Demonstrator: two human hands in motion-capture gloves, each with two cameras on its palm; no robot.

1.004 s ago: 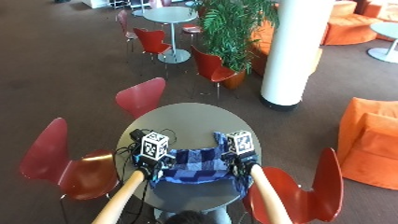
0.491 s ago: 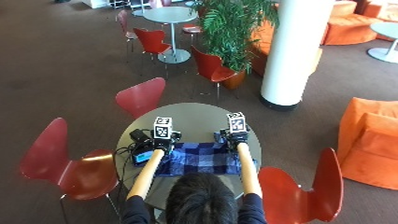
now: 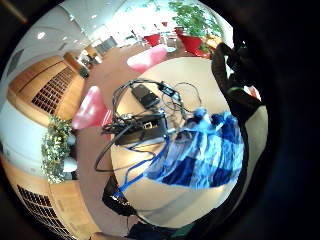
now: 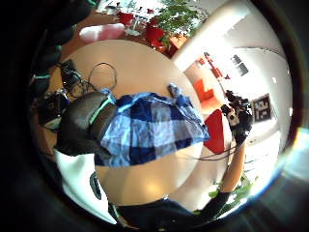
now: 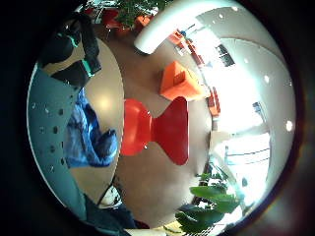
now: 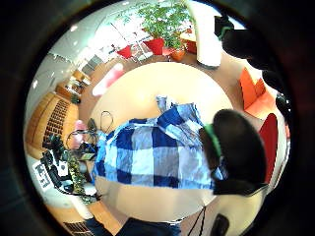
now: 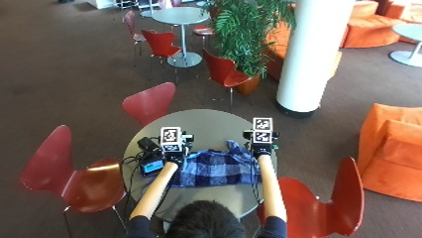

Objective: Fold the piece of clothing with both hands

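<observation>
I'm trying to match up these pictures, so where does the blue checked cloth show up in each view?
Outside view: cloth on the round table, between the forearms.
Left little finger side: beside the cables.
Left thumb side: mid-table.
Right little finger side: a bunched edge at the table rim.
Right thumb side: spread mid-table.
Shared landmark: the table.

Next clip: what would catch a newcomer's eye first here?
The blue checked garment spread on the round grey table, with the left hand and right hand at its far corners. Next, the tangle of black devices and cables beside the garment on the person's left, and the red chairs ringing the table.
</observation>
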